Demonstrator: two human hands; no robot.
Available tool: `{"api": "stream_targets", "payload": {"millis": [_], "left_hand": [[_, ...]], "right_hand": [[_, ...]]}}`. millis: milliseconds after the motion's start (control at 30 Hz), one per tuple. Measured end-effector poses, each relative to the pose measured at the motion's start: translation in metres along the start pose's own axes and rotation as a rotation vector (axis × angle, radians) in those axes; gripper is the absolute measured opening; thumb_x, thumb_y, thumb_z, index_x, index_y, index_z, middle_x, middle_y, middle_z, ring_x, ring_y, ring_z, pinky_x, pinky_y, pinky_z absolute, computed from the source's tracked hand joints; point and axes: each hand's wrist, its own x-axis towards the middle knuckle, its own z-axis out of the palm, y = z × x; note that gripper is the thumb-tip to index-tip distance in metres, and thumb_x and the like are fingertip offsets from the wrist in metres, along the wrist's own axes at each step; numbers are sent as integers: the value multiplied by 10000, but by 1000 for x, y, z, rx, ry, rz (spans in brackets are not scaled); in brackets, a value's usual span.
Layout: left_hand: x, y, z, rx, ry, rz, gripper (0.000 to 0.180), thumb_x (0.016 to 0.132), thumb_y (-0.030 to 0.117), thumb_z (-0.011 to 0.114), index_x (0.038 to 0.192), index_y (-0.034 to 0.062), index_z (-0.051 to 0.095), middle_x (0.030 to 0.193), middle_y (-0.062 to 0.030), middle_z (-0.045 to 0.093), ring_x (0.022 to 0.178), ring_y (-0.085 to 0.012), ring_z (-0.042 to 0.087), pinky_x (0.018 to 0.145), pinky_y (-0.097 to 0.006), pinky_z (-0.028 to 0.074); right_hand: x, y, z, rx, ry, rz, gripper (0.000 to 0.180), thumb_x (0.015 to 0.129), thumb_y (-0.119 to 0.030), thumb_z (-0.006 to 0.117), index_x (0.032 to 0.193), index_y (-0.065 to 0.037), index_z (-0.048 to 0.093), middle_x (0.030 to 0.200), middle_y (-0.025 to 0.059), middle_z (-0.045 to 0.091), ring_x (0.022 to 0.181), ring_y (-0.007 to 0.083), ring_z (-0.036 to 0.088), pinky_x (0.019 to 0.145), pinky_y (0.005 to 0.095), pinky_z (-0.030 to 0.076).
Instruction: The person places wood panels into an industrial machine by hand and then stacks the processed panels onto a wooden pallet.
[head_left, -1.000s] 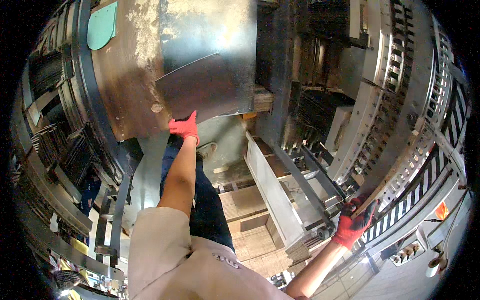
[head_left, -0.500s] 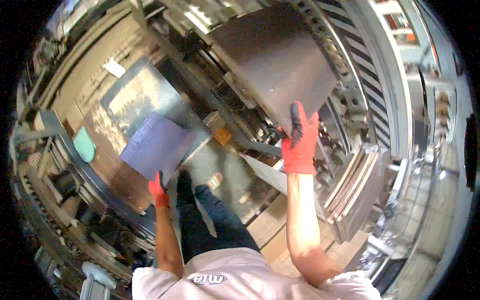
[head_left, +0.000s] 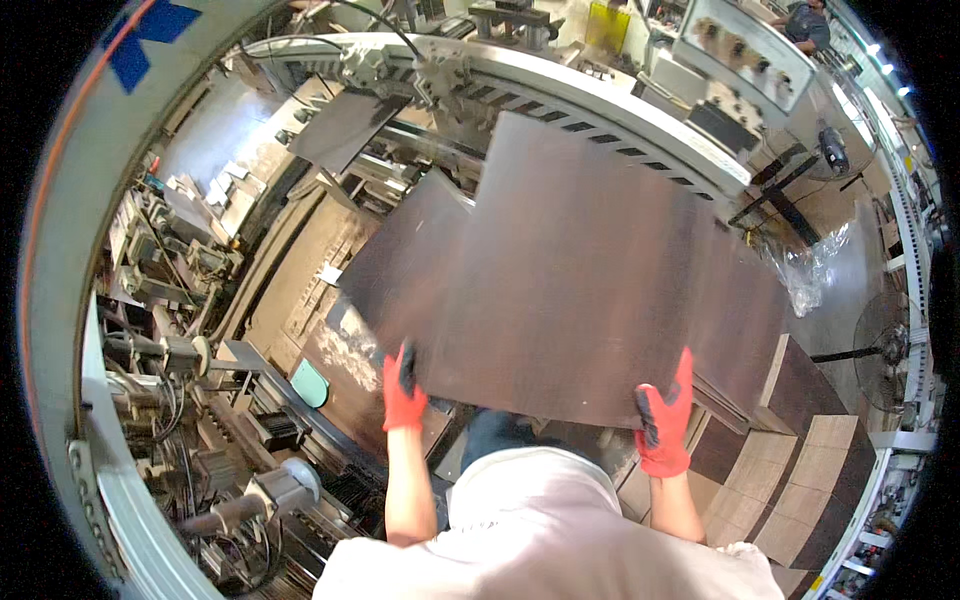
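A large dark brown flat panel (head_left: 580, 270) spans the middle of the view in front of me, its near edge close to my body. My left hand (head_left: 403, 392), in a red glove with a dark palm, grips its near left corner with the thumb over the top. Gloved alike, my right hand (head_left: 664, 418) grasps the near edge toward the right corner. The fingers beneath are hidden. Partly under the panel's left side, another dark panel (head_left: 415, 235) shows, resting on a worn surface.
Stacked brown boards (head_left: 815, 470) stand at my right. Machinery with cylinders and cables (head_left: 250, 500) lines the left. A pale machine beam with striped marking (head_left: 600, 120) runs behind the panel. Beyond it are a control box (head_left: 745, 55) and a fan (head_left: 885, 340). A teal pad (head_left: 310, 383) lies left.
My view has swung and shifted. My hands were far apart, the left at a bluish-looking board, the right on a dark panel's corner; now both hold one dark panel by its near edge.
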Motion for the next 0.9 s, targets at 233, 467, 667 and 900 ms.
{"api": "stream_targets", "payload": {"millis": [233, 467, 667, 900], "left_hand": [[158, 100, 180, -559, 303, -315, 605, 759, 62, 680, 1312, -27, 449, 1239, -167, 539, 1107, -256, 506, 961, -358, 388], [224, 105, 223, -1170, 658, -385, 354, 848, 98, 641, 1168, -26, 554, 1123, -91, 617, 956, -201, 587, 858, -320, 456], [245, 132, 233, -1187, 712, -424, 314, 839, 152, 654, 1078, -42, 595, 1012, -103, 649, 798, -205, 612, 714, -377, 506], [249, 73, 220, -346, 498, -365, 393, 821, 336, 649, 938, -37, 612, 928, -130, 659, 729, -271, 608, 663, -429, 503]], "right_hand": [[-40, -30, -97, -49, 314, -406, 670, 819, -45, 571, 1442, -76, 330, 1520, 82, 252, 1401, 210, 213, 1139, 358, 152], [-105, 32, -225, -512, 559, -544, 545, 919, -124, 458, 1446, -124, 319, 1512, 79, 271, 1387, 226, 250, 1102, 377, 259], [-125, 10, -223, -724, 609, -586, 540, 903, -93, 474, 1425, -77, 333, 1501, 170, 260, 1372, 360, 254, 1084, 453, 275], [-101, -7, -227, -564, 637, -341, 511, 927, -138, 463, 1418, -58, 347, 1508, 147, 248, 1398, 276, 244, 1114, 390, 232]]}}
